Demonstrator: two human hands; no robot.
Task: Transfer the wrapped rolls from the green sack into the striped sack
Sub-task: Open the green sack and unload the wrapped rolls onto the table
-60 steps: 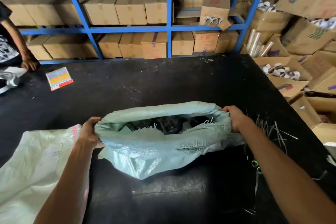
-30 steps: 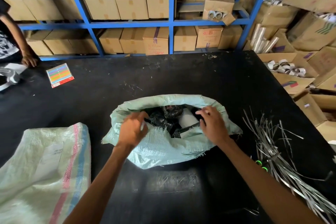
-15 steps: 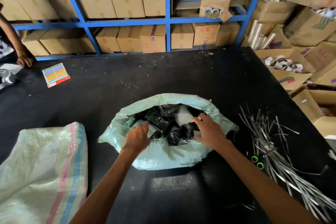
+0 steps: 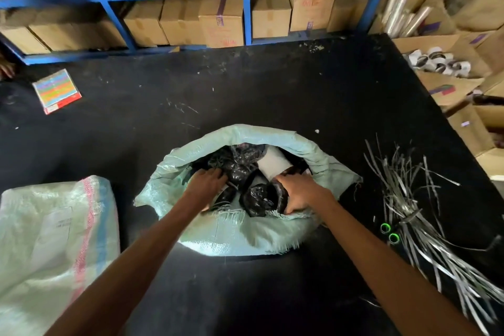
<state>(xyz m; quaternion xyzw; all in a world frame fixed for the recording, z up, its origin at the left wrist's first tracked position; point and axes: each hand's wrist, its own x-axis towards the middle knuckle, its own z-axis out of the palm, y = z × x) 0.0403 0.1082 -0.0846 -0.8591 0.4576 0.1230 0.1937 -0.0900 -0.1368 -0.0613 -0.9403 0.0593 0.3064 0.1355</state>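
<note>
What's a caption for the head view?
Left hand and right hand reach among wrapped rolls in green sack, striped sack nearby.

**What I see around the worktop**

On the black worktop I see a colourful booklet far left. At right lies a loose bundle of silvery strips, with two green rings just beside it. Behind, a blue rack holds cardboard boxes. An open carton of small spools sits far right.

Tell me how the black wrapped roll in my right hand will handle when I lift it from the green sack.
The wrapped roll looks cylindrical, so it should stay stiff and might roll on the table. Its glossy, crinkled black plastic probably feels slick, so fingers of the right hand could slip. Weight cannot be judged.
</note>
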